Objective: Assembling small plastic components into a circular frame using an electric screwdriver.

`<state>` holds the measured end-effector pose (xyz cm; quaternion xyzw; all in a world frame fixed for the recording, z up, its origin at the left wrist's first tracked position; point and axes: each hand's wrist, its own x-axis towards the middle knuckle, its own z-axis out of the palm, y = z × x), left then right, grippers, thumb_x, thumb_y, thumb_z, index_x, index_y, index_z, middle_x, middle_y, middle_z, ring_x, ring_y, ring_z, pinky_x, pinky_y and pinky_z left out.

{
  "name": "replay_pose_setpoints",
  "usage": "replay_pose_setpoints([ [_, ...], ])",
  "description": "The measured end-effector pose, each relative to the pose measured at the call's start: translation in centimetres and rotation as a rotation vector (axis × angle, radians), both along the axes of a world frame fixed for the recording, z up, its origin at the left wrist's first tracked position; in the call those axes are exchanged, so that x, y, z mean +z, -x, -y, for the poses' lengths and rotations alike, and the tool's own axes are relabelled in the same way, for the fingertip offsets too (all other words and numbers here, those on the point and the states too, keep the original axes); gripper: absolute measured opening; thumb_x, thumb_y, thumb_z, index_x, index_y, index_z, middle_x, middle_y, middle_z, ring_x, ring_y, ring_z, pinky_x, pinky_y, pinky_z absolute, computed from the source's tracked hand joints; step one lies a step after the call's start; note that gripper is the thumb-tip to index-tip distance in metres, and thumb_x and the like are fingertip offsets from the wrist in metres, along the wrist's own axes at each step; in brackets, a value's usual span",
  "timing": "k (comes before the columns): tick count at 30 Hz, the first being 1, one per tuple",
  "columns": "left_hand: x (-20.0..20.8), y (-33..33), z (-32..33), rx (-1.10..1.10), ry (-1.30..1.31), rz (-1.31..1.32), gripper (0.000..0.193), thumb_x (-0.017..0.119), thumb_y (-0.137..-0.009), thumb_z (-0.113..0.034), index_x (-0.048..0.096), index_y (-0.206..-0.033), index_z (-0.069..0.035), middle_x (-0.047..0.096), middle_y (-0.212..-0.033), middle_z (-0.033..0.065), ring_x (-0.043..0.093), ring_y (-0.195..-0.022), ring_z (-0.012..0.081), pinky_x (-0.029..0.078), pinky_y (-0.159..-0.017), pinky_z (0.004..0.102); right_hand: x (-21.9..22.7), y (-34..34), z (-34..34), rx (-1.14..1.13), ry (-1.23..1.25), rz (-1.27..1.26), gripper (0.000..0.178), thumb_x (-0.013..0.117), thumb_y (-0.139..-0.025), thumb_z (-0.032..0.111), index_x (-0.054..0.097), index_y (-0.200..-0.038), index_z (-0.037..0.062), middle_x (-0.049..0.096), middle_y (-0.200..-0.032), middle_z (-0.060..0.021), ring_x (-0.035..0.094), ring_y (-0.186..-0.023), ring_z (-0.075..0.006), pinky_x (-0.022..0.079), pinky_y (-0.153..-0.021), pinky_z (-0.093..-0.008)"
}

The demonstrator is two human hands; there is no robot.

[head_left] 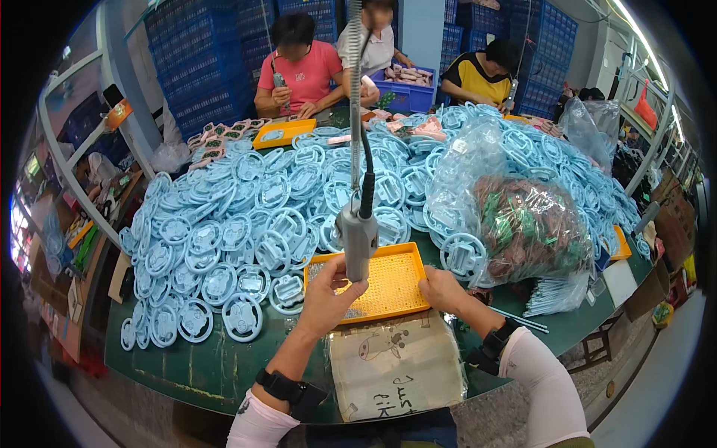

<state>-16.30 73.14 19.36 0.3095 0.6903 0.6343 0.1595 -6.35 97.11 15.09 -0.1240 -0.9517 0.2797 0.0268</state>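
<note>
A shallow yellow tray (407,257) with a dotted bottom sits at the table's near middle, with small silvery pieces toward its left side. My right hand (442,290) is closed on the tray's right rim. At the left side of the tray my left hand (327,299) is curled, thumb over the tray; its fingertips are partly hidden. In front of them hangs a grey electric screwdriver (358,243) on a coiled spring; whether my fingers touch it is unclear. Heaped beyond are light-blue, steering-wheel-shaped plastic parts (243,317).
Before me lies a printed cloth mat (396,366) on the green table (276,373). A clear bag (530,231) of brown and green pieces stands right, near thin pale rods (556,295). Three people work across the table, beside a blue crate (407,93) and another yellow tray (284,134).
</note>
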Motion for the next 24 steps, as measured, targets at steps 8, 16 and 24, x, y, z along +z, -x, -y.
replay_pose_setpoints([
  [8, 0.9, -1.0, 1.0, 0.05, 0.066, -0.151, 0.049, 0.068, -0.079, -0.009, 0.048, -0.123, -0.002, 0.055, -0.106, 0.0066, 0.055, -0.1, 0.015, 0.045, -0.088, 0.029, 2.6, -4.6, 1.3, -0.066, -0.031, -0.011, 0.051, 0.051, -0.088, 0.031, 0.04, -0.124, -0.0021, 0.05, -0.112, -0.0272, 0.053, -0.1, -0.0422, 0.045, -0.081, -0.046],
  [16, -1.7, -4.5, 4.8, 0.231, 0.17, -0.24, 0.046, 0.067, -0.077, -0.007, 0.052, -0.119, -0.002, 0.054, -0.107, 0.0088, 0.055, -0.1, 0.0166, 0.046, -0.085, 0.0293, 1.1, -11.6, 3.6, -0.089, 0.089, -0.108, 0.045, 0.06, -0.083, 0.023, 0.046, -0.121, 0.0032, 0.051, -0.107, -0.0211, 0.056, -0.089, -0.0387, 0.047, -0.076, -0.0432],
  [24, -7.0, -6.0, 7.8, 0.589, 0.147, -0.186, 0.038, 0.056, -0.085, -0.004, 0.049, -0.122, 0.003, 0.053, -0.11, 0.0141, 0.058, -0.095, 0.0222, 0.047, -0.081, 0.0309, -0.7, -11.5, 4.3, -0.084, 0.002, -0.266, 0.046, 0.063, -0.079, 0.02, 0.047, -0.118, 0.0023, 0.054, -0.095, -0.0185, 0.058, -0.078, -0.0335, 0.049, -0.068, -0.04],
])
